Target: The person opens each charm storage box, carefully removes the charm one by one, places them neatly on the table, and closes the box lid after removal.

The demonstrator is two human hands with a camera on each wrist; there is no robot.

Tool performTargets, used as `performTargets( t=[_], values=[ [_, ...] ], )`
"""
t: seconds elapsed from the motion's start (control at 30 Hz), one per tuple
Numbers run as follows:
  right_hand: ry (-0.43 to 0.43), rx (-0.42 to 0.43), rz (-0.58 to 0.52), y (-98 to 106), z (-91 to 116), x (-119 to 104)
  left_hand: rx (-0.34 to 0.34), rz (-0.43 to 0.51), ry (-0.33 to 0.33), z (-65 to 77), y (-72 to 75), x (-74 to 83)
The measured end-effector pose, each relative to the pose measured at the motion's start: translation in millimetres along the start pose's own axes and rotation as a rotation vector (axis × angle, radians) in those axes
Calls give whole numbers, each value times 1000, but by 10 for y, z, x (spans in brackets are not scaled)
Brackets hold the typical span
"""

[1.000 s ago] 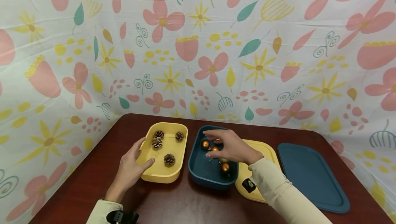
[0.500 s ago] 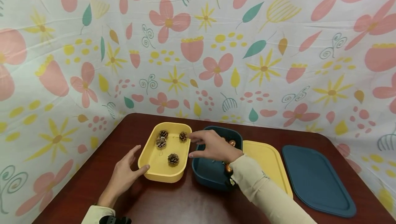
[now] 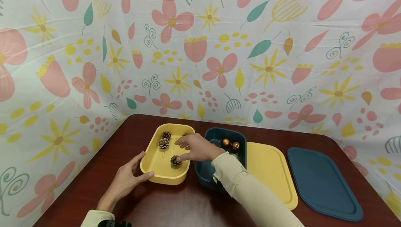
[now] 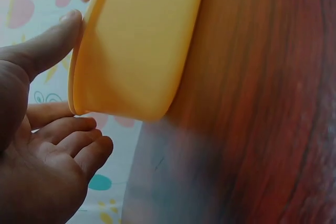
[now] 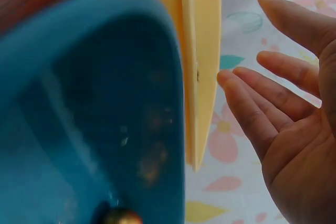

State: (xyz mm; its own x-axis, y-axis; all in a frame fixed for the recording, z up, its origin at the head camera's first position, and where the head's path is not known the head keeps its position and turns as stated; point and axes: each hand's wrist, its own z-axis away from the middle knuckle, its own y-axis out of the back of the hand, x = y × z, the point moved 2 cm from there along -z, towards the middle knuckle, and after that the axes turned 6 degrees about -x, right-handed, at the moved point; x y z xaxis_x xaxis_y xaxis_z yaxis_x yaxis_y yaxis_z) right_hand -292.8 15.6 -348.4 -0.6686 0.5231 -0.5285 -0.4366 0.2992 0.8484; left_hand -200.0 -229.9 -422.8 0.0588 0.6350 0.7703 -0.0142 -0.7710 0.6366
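In the head view, my left hand [image 3: 126, 181] is at the near left corner of a yellow container [image 3: 166, 181], thumb and fingertips at its rim. The left wrist view shows the thumb [image 4: 65, 32] lying against the rim, the other fingers loosely extended. My right hand [image 3: 198, 147] hovers over the right side of that container, fingers spread and holding nothing. Its thumb tip overlaps a brown pine cone [image 3: 175, 162]. Another pine cone [image 3: 163, 143] and a darker pine cone [image 3: 166, 135] sit farther left; one more is mostly hidden behind the right fingers.
A dark blue container [image 3: 204, 181] stands to the right with shiny copper baubles [image 3: 225, 142] inside, partly covered by my right sleeve. Beyond it lie a flat yellow lid [image 3: 269, 167] and a flat blue lid [image 3: 325, 185]. Floral cloth [image 3: 219, 63] hangs behind the brown table [image 3: 175, 206].
My right hand has moved left, from over the blue container to over the yellow one. My left hand has drawn slightly closer to the yellow container's corner.
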Motion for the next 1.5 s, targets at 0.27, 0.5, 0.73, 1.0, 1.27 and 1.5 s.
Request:
performTargets(
  t=[0.27, 0.5, 0.73, 1.0, 1.27, 1.5],
  values=[
    [-18, -39, 121, -138, -216, -116, -68, 108, -81, -100, 56, -69],
    [-78, -63, 234, -280, -295, -149, -132, 153, -142, -194, 93, -84],
    [-66, -69, 337, -402, -342, -138, -176, 255, -155, -230, 70, -105],
    [-130, -101, 471, -465, -393, -107, -186, 377, -166, -246, 46, -157],
    [-91, -79, 556, -537, -384, -93, -191, 415, -171, -237, 17, -196],
    [-35, -79, 584, -551, -371, -86, -184, 428, -140, -228, 22, -227]
  ],
)
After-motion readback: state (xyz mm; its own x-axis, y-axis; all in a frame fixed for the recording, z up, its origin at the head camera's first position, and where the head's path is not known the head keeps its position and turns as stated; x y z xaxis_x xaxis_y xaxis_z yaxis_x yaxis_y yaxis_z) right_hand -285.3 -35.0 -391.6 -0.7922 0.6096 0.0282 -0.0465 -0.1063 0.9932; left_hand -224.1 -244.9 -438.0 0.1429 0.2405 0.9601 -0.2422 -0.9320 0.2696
